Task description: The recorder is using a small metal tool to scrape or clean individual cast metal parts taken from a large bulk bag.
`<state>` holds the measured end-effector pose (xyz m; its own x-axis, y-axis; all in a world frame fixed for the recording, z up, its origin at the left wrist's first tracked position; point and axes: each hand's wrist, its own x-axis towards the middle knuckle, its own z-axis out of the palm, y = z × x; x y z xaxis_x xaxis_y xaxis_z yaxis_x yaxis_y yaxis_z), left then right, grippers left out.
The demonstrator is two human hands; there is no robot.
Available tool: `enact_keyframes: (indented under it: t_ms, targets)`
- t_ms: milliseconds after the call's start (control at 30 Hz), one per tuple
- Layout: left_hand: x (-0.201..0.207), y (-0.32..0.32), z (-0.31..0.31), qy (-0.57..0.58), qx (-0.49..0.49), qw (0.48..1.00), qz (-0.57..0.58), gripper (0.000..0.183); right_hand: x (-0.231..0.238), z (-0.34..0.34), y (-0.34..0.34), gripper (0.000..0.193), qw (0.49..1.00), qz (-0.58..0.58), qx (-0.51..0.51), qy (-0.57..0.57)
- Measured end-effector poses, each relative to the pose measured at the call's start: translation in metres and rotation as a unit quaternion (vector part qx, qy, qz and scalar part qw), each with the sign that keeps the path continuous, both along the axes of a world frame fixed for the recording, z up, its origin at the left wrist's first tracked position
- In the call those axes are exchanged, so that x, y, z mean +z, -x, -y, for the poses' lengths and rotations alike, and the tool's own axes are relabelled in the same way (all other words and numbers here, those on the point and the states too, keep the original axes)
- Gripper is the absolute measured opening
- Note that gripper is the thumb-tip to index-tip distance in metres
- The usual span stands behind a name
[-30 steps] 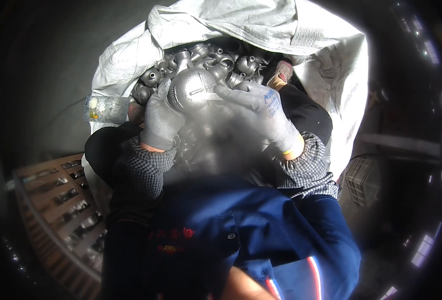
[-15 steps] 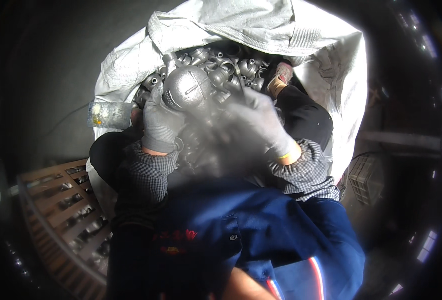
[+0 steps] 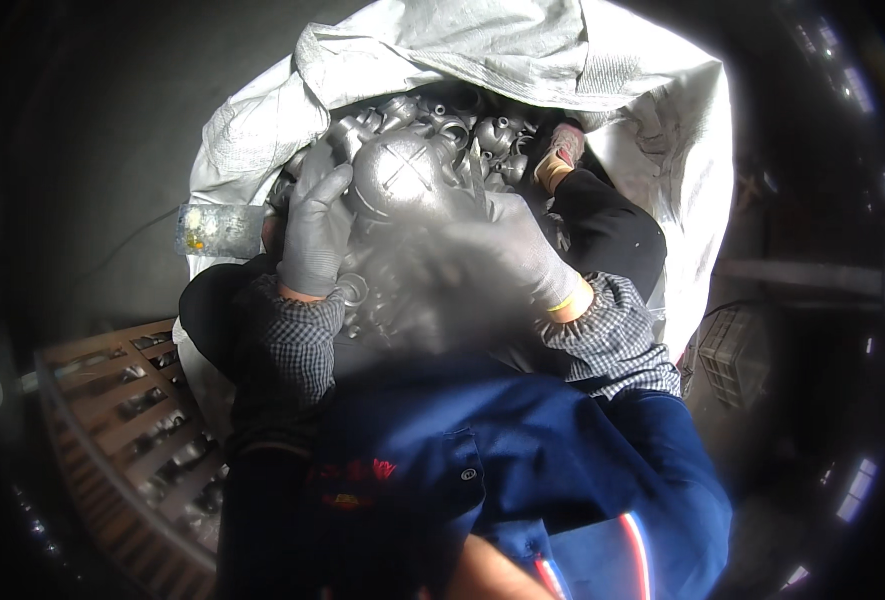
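My gloved left hand [image 3: 317, 225] grips a large round grey metal casting [image 3: 399, 178] from its left side. A raised cross shows on the casting's upward face. At the casting's right side my gloved right hand [image 3: 512, 240] is closed around a thin, flat, pointed piece [image 3: 478, 172] that sticks up beside the casting; its kind cannot be made out. The area below the casting is blurred. Beyond both hands lies a heap of smaller grey metal castings [image 3: 503, 132]. One ring-shaped casting [image 3: 352, 290] is beside my left wrist.
A large white woven sack [image 3: 662, 130] surrounds the heap, its rim folded outward. My shoe [image 3: 564, 145] rests inside it at the right. A brown slatted crate [image 3: 112, 400] holding metal parts stands at lower left, and a wire-like basket [image 3: 732, 355] at the right.
The round casting has been turned, so the cross now faces up and its neck no longer points to upper left. My left fingers have shifted along its side; my right hand has moved slightly lower.
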<state>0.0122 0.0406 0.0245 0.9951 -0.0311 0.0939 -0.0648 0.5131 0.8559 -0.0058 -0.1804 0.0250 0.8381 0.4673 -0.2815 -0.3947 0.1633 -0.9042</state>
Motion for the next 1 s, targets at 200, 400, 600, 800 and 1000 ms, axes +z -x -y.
enact_keyframes:
  t_ms: [200, 400, 600, 800, 1000]
  targets:
    - [0.009, -0.001, -0.003, 0.012, -0.056, 0.995, -0.080, 0.037, 0.007, 0.001, 0.001, 0.041, 0.992, 0.084, 0.047, 0.081]
    - [0.038, -0.004, -0.003, -0.022, 0.049, 0.987, -0.148, 0.028, 0.004, -0.007, 0.009, 0.048, 0.989, 0.094, 0.070, 0.093]
    - [0.048, 0.004, -0.021, 0.012, 0.070, 0.987, -0.145, 0.022, 0.047, -0.006, 0.033, 0.040, 0.898, 0.362, -0.027, 0.248]
    - [0.036, 0.010, -0.019, 0.042, 0.112, 0.984, -0.132, 0.019, 0.069, -0.022, 0.050, 0.036, 0.825, 0.458, 0.028, 0.331]
    - [0.036, 0.011, -0.021, 0.027, 0.104, 0.988, -0.112, 0.017, 0.072, -0.027, 0.054, 0.042, 0.771, 0.477, 0.052, 0.419]
